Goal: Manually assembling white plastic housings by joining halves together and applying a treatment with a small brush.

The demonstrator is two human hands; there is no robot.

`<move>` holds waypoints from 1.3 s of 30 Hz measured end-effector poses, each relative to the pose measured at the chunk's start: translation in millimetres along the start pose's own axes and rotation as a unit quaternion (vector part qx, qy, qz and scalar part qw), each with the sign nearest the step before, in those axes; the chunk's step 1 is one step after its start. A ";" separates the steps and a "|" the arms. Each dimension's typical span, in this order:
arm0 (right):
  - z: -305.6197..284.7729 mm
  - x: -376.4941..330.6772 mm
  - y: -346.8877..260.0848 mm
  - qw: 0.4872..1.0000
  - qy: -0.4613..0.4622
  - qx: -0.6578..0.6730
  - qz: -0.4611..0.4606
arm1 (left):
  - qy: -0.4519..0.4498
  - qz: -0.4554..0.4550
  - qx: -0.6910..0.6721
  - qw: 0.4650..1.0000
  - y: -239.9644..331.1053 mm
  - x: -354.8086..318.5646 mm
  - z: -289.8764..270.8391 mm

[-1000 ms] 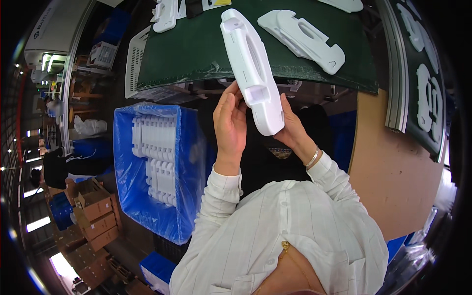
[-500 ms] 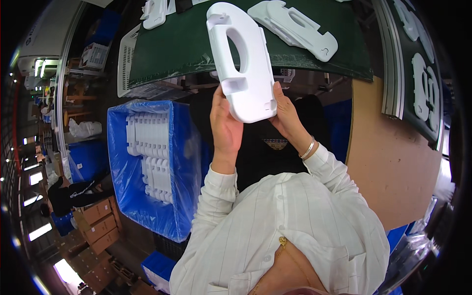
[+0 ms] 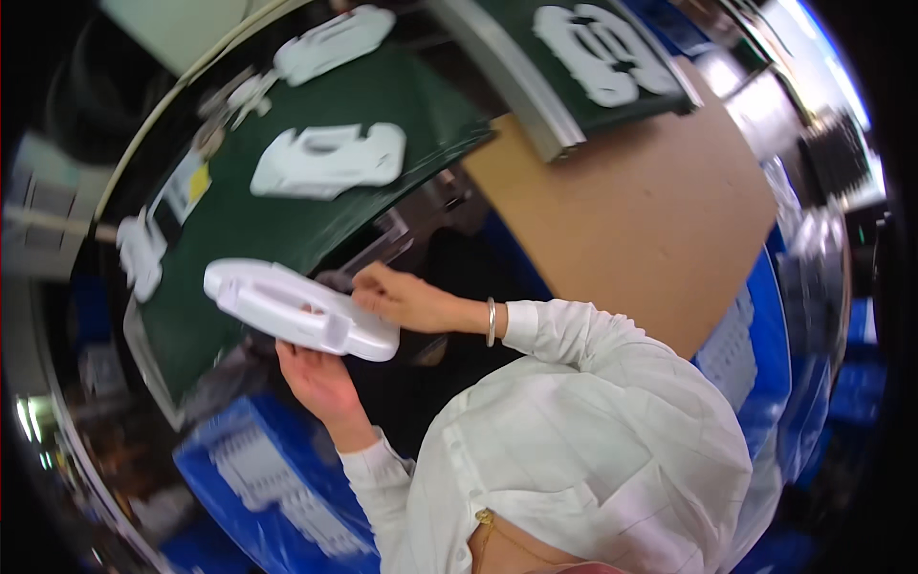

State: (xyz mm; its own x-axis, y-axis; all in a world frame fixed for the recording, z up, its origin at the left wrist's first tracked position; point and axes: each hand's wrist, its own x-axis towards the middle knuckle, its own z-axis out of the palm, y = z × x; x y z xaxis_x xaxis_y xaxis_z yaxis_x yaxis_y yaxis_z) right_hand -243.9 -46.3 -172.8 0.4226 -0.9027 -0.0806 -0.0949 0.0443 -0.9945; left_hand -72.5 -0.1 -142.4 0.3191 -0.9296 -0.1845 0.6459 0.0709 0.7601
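Note:
A long white moulded plastic part (image 3: 368, 337) with an oval handle opening is held up in front of me, tilted, over the near edge of the green table. My left hand (image 3: 320, 383) grips it from below, fingers partly hidden behind it. At its right end, my right hand (image 3: 397, 298) has curled fingers against the upper edge; motion blur softens the contact. On the green table (image 3: 287, 225) lie a similar white part (image 3: 330, 161) and, farther off, another white part (image 3: 335, 43).
A blue lined bin (image 3: 215, 450) holding rows of white parts stands at lower left, another blue bin (image 3: 765, 316) at the right. A brown board (image 3: 631, 210) lies beside a metal rail (image 3: 512, 81). More white parts (image 3: 602, 53) rest on the green surface beyond it.
My view has swung to the right, so table and bins appear rotated. The held white part has gone from upright to nearly lying sideways, with my right hand now at its upper edge.

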 end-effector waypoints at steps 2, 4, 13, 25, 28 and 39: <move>-21.4 -31.4 -27.1 0.997 0.016 -0.068 -0.034 | -0.068 -0.021 0.004 0.997 -27.1 -6.9 23.1; -42.7 -62.7 -53.4 0.992 0.034 -0.113 -0.048 | -0.142 -0.021 0.036 0.989 -48.5 -25.4 51.9; -201.2 -261.7 -17.0 0.878 0.435 -0.167 0.110 | -0.489 -0.198 0.144 0.838 -118.6 -63.8 125.4; -329.0 -423.2 63.6 0.771 0.450 -0.368 0.259 | -0.368 -0.238 0.169 0.883 -138.9 -20.2 85.1; -320.9 -396.6 44.9 0.767 0.439 -0.380 0.273 | -0.307 -0.259 0.214 0.890 -131.6 -2.9 66.5; -368.9 -266.2 -8.9 0.692 0.475 -0.522 0.154 | -0.246 -0.307 0.217 0.893 -145.7 27.5 47.1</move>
State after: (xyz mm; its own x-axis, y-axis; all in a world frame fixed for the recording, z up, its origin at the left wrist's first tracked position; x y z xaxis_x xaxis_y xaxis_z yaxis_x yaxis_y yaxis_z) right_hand -688.0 35.7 -117.8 -0.4979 -0.8156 0.2950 -0.8571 0.4108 -0.3107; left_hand -190.5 -53.0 -228.9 -0.4151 -0.7989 -0.4352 0.2298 -0.5550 0.7995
